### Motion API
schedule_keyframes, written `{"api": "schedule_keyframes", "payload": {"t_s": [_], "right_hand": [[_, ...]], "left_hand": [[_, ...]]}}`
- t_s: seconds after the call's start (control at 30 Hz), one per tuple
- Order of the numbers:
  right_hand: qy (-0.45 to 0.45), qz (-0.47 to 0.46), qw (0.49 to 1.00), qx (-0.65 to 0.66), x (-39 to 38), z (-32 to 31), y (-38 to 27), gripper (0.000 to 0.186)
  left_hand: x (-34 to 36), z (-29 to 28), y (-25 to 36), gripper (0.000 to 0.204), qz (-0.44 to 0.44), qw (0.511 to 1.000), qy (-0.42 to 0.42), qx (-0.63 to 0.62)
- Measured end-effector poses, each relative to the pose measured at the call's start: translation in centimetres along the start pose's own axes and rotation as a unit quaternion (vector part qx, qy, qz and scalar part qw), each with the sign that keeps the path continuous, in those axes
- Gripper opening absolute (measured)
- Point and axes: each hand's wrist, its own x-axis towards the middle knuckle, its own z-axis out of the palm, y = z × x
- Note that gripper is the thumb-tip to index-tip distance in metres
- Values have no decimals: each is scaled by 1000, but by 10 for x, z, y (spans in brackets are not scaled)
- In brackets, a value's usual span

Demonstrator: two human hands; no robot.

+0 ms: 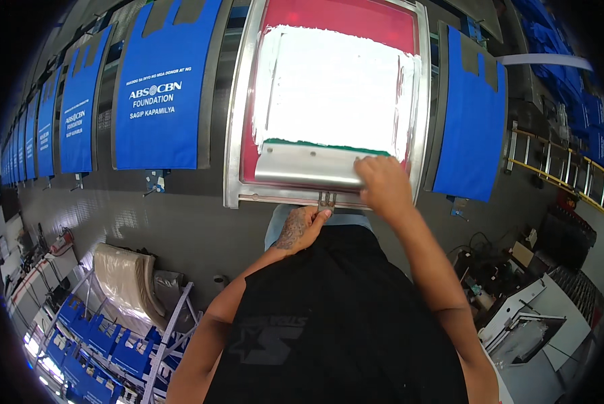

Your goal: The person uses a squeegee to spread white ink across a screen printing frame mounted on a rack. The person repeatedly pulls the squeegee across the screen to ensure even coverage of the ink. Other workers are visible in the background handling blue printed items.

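A screen-printing frame (pixel 236 111) with silver metal rails lies in front of me. Its mesh is reddish pink (pixel 383 20) around the border, and a broad layer of white ink (pixel 336 87) covers the middle. A wide metal squeegee (pixel 302 166) with a green blade edge rests across the near end of the ink. My right hand (pixel 386 180) is closed around the squeegee's right end. At the near rail, my left hand (pixel 304 227) is closed with its thumb on a small slotted metal bracket (pixel 326 200); its other fingers are mostly hidden.
Blue fabric bag pieces lie on boards either side, one with white print (pixel 160 128) at left and a plain one (pixel 470 121) at right. More line up leftward. Behind me are a plastic-wrapped chair (pixel 123 279), racks of blue pieces (pixel 130 350) and a cluttered white table (pixel 571 303). A yellow-railed ladder (pixel 551 165) lies right.
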Motion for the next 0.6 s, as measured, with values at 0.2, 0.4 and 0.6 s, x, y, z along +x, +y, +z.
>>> {"api": "schedule_keyframes", "payload": {"t_s": [0.2,0.4,0.6], "right_hand": [[27,46,997,49,23,-34,21,30],[91,261,919,281,42,-58,94,31],[9,359,676,644,18,-9,187,43]], "left_hand": [[3,10,-2,54,18,997,71,30],[-8,-14,27,51,-50,971,82,220],[29,-115,-19,44,48,727,631,266]]}}
